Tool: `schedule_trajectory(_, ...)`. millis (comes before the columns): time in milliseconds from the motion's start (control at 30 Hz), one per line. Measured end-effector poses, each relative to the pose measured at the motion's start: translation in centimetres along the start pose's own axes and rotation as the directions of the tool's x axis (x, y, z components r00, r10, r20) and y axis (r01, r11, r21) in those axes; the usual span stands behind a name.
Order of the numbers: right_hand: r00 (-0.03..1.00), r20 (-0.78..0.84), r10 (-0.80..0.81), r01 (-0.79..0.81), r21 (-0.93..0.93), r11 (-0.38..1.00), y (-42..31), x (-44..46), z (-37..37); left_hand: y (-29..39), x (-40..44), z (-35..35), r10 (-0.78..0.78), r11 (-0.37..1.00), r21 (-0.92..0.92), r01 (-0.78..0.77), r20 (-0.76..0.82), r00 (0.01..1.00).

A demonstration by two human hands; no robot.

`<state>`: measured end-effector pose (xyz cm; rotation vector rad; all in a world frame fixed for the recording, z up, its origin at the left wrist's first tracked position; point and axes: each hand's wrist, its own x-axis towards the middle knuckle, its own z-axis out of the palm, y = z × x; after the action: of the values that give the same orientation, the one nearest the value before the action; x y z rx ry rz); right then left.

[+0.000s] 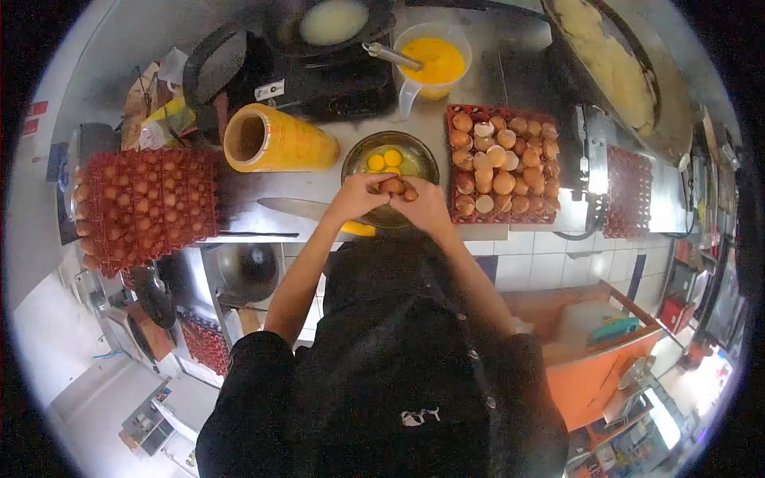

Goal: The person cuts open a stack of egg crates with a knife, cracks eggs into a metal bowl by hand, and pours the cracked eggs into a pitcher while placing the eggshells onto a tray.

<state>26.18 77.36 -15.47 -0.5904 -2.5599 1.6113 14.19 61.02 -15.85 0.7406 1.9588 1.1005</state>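
Above a round bowl (431,156), my left hand (356,199) and my right hand (424,209) meet with their fingers closed around a brown egg (393,186). Its shell looks broken apart between the two hands. Yellow egg yolks (384,161) lie in clear egg white inside the bowl, partly covered by the hands. To the left, a knife (291,207) with a yellow handle (358,229) lies on the counter, passing under my left forearm. Right of the bowl stands a red egg tray (452,199) filled with brown eggshells (503,182), several of them broken.
Stacked red trays of brown eggs (147,199) stand at the left. A large yellow-wrapped roll (299,142) lies near the bowl. Behind are a jug of beaten egg (435,68) with a metal-handled tool (390,56) and a dark pan (295,36). Another red tray (628,191) sits at the right.
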Motion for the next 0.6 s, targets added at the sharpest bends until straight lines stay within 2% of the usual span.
schedule_trajectory(67, 1.000, 0.015, 0.012, -0.012, -0.006, 1.000, 0.5, 0.0, 0.1, 0.2, 0.1, -0.2, 0.013, 1.000, 0.022, -0.013, 0.019, 1.000)
schedule_trajectory(167, 0.999, 0.010, -0.047, 0.046, 0.078, 0.996, 0.9, 0.1, -0.7, 0.3, 0.2, -0.9, 0.005, 1.000, -0.001, -0.005, 0.053, 0.999)
schedule_trajectory(200, 0.996, 0.038, -0.079, 0.077, 0.051, 0.996, 1.1, 0.1, -1.1, 0.2, 0.0, -1.3, -0.005, 1.000, -0.016, 0.006, 0.069, 0.998)
schedule_trajectory(267, 0.986, 0.086, -0.144, 0.145, -0.002, 0.989, 1.6, 0.3, -1.9, 0.7, -0.2, -1.8, 0.026, 0.994, 0.106, -0.039, 0.121, 0.992)
schedule_trajectory(300, 0.971, 0.076, -0.226, 0.236, -0.157, 0.959, 1.5, 0.4, -1.9, 1.0, -0.1, -2.1, 0.047, 0.983, 0.167, -0.073, 0.152, 0.987)
schedule_trajectory(333, 0.967, 0.115, -0.227, 0.250, -0.259, 0.933, 1.4, 0.4, -2.1, 1.0, -0.1, -2.3, 0.173, 0.919, 0.337, -0.207, 0.127, 0.977)
schedule_trajectory(400, 0.960, 0.191, -0.206, 0.273, -0.459, 0.845, 1.4, 0.4, -3.0, 1.0, 0.0, -2.9, 0.426, 0.657, 0.628, -0.417, 0.147, 0.893)
schedule_trajectory(467, 0.975, 0.057, -0.213, 0.217, -0.404, 0.889, 2.2, -0.1, -3.2, 4.5, -0.3, -3.8, 0.170, 0.838, 0.516, -0.179, 0.065, 0.983)
schedule_trajectory(500, 0.978, -0.010, -0.210, 0.190, -0.375, 0.907, 2.4, -0.4, -3.4, 5.7, -0.5, -3.9, 0.029, 0.894, 0.447, -0.045, 0.043, 0.999)
schedule_trajectory(600, 0.977, -0.211, -0.038, 0.037, -0.011, 0.999, -0.5, -2.8, -5.1, 5.3, 0.8, -2.2, 0.019, 0.999, -0.031, -0.016, 0.069, 0.997)
